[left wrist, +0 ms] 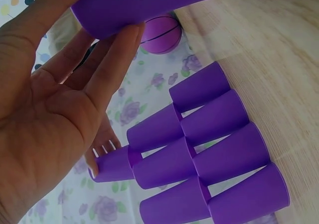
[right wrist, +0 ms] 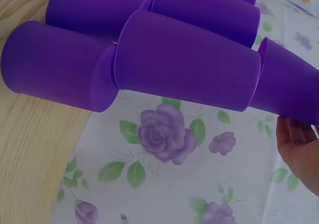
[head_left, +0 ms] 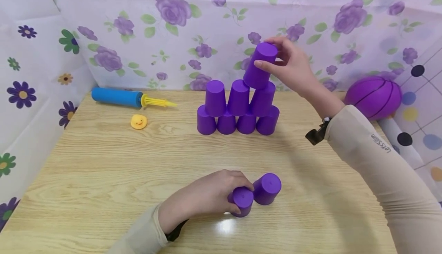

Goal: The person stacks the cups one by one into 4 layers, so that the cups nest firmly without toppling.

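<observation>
Several upside-down purple cups form a bottom row (head_left: 226,125) on the table, and three more make a second row (head_left: 239,98) on top of them. My right hand (head_left: 291,64) grips a purple cup (head_left: 257,71) between thumb and fingers, at the right part of the second row. In the right wrist view this held cup (right wrist: 291,87) meets the cup (right wrist: 189,59) beneath it. Nearer the front, my left hand (head_left: 214,192) holds another upside-down purple cup (head_left: 243,200) by its sides. Just right of it stands a loose purple cup (head_left: 267,188).
A blue and yellow hand pump (head_left: 117,97) lies at the back left, with a yellow rubber duck (head_left: 139,121) in front of it. A purple ball (head_left: 373,97) sits at the back right. Floral cloth (head_left: 138,47) hangs behind the table (head_left: 103,177).
</observation>
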The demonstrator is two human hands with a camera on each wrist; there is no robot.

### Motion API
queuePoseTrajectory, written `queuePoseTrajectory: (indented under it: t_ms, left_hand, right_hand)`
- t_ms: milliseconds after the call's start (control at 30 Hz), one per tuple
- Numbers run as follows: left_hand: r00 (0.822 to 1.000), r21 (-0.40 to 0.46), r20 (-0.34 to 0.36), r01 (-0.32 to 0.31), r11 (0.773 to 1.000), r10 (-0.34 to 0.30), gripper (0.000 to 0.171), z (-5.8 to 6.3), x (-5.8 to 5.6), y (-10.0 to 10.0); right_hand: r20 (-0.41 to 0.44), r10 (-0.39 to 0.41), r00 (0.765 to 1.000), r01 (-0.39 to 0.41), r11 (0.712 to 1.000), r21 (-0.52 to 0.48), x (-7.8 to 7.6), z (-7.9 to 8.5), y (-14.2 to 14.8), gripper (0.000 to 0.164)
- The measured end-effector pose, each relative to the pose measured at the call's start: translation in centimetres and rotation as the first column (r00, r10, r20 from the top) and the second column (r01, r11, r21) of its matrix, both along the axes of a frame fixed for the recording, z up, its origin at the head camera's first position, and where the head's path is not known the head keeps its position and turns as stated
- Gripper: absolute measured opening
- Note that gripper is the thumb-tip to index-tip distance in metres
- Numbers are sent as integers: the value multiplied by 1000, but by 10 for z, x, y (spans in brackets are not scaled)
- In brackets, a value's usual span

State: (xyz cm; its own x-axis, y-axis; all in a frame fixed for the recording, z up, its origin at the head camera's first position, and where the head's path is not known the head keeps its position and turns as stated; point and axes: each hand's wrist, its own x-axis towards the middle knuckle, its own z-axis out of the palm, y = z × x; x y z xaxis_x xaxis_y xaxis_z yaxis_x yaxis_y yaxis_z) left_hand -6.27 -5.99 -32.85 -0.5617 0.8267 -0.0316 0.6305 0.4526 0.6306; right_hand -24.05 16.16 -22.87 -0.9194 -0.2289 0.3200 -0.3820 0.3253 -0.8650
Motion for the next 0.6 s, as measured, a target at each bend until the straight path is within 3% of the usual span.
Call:
queuePoseTrajectory:
  t_ms: [433, 600]
  left_hand:
    - [997, -18, 68, -22, 1000, 23, 45, -2, -2, 0]
    - [997, -19, 80, -18, 1000, 19, 47, -3, -5, 2]
  right_hand:
    - [62, 50, 997, -55, 995, 85, -3, 3, -12, 59]
    - [41, 49, 998, -53, 994, 97, -3, 0, -11, 58]
